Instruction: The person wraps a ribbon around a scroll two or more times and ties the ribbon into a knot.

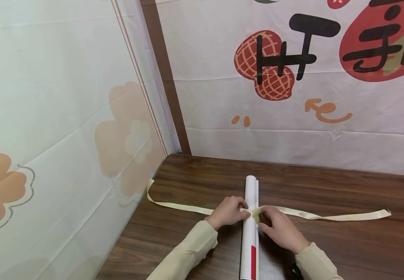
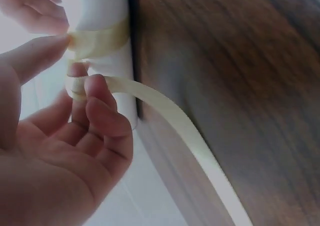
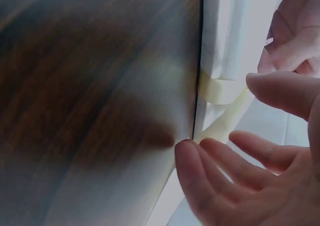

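Note:
A white paper roll (image 1: 249, 241) with a red patch lies lengthwise on the wooden table. A cream ribbon (image 1: 355, 216) goes round its middle and crosses on top, one tail stretching to each side. At the crossing, my left hand (image 1: 228, 212) pinches the ribbon; in the left wrist view a ribbon band (image 2: 100, 41) circles the roll and the ribbon bends over a finger. My right hand (image 1: 280, 228) is at the roll's right side. Its thumb and fingers stand apart around the ribbon (image 3: 227, 121), with the thumb tip right at the ribbon's edge.
The brown wooden table (image 1: 362, 245) meets a printed cloth wall (image 1: 215, 144) at the back and a flowered cloth (image 1: 83, 202) on the left. The ribbon's left tail (image 1: 149, 190) curls up at the table's left edge.

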Action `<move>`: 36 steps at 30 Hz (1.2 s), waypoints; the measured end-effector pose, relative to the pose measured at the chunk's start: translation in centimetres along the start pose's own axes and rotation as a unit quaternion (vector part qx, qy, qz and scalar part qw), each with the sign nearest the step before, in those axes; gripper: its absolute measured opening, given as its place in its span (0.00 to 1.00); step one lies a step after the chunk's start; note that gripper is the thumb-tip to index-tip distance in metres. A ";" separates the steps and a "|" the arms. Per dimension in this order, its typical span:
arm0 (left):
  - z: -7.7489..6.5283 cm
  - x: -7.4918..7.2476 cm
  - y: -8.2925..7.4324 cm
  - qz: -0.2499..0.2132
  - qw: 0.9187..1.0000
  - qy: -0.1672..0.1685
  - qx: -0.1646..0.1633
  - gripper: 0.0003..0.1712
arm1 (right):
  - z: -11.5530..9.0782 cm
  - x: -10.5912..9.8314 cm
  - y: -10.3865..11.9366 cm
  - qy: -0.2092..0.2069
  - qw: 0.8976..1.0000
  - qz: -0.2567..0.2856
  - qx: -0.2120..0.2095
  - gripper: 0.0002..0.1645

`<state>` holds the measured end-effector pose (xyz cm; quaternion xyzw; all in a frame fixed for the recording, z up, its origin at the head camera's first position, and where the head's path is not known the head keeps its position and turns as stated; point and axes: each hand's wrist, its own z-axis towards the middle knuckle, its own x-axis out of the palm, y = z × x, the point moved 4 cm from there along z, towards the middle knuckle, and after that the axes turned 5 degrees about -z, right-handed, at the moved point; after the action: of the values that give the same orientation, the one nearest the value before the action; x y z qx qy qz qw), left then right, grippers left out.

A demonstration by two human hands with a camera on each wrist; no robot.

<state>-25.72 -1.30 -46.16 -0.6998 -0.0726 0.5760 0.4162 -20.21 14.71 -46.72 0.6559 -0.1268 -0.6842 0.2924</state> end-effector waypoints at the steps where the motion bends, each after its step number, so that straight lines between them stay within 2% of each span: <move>1: 0.0 0.0 -0.1 0.002 1.000 0.001 -0.006 0.09 | 0.0 0.1 0.0 -0.002 1.000 0.003 -0.005 0.18; 6: 0.2 0.0 -0.5 0.033 0.999 0.004 -0.033 0.10 | 0.1 0.5 0.3 -0.009 1.000 0.006 -0.022 0.19; 10: 0.5 -0.1 -0.8 0.047 0.998 0.009 -0.029 0.09 | 0.2 0.6 0.6 -0.015 0.999 0.004 -0.032 0.19; 14: 0.9 -0.1 -1.2 0.040 0.999 0.014 -0.015 0.06 | 0.3 0.6 0.8 -0.024 0.999 0.006 -0.040 0.18; 22: 1.1 -0.2 -1.7 -0.008 1.000 0.014 0.009 0.02 | 0.5 1.0 0.7 -0.008 0.999 0.035 -0.015 0.18; 27: 1.1 -0.2 -1.9 -0.041 0.999 0.011 0.017 0.04 | 0.5 1.1 0.2 -0.020 0.997 0.074 -0.013 0.15; 32: 1.2 0.0 -1.9 -0.077 0.997 0.011 0.014 0.05 | 0.6 1.3 -0.3 -0.025 0.993 0.113 0.004 0.10; 36: 1.3 0.2 -1.8 -0.114 0.993 0.015 -0.004 0.06 | 1.0 1.6 -0.6 0.009 0.984 0.178 0.031 0.09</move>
<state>-26.13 0.58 -45.09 -0.6973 -0.1485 0.5137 0.4773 -21.26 14.05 -48.28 0.6378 -0.2600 -0.6111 0.3902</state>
